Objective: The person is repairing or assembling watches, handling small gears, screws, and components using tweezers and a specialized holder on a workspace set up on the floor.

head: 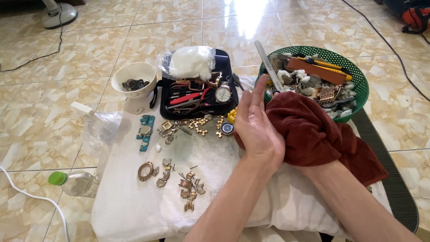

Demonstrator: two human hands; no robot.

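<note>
I am pressing my flat, released left hand (256,127) against the dark red cloth (313,134) swaddling my unreadable right hand, green basket (358,76) of scraps beyond, black tool tray (224,60) up-left.

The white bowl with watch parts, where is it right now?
In the head view the white bowl sits upper left on the tiled floor, just left of the black tool tray and beyond the white cloth.

Clear plastic bag (190,62) of white wadding on black tray's rear edge, clear bottle (76,183) with green cap lying on floor, left
</note>
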